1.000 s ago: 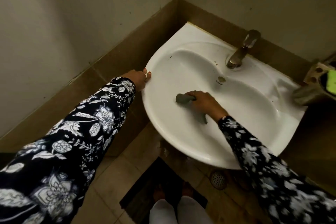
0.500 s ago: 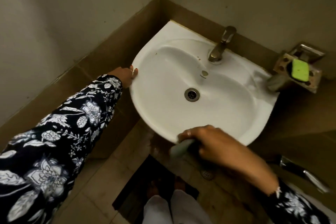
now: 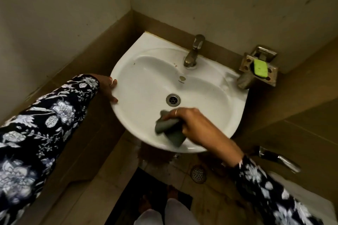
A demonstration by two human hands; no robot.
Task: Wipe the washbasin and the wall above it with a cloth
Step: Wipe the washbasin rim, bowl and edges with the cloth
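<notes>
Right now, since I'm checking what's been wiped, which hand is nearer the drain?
Right. The right hand, gripping the cloth, is just in front of the drain inside the basin; the left hand holds the basin's left rim.

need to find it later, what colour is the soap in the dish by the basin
Bright lime green soap, sitting in the metal dish; seen in the head view.
</notes>
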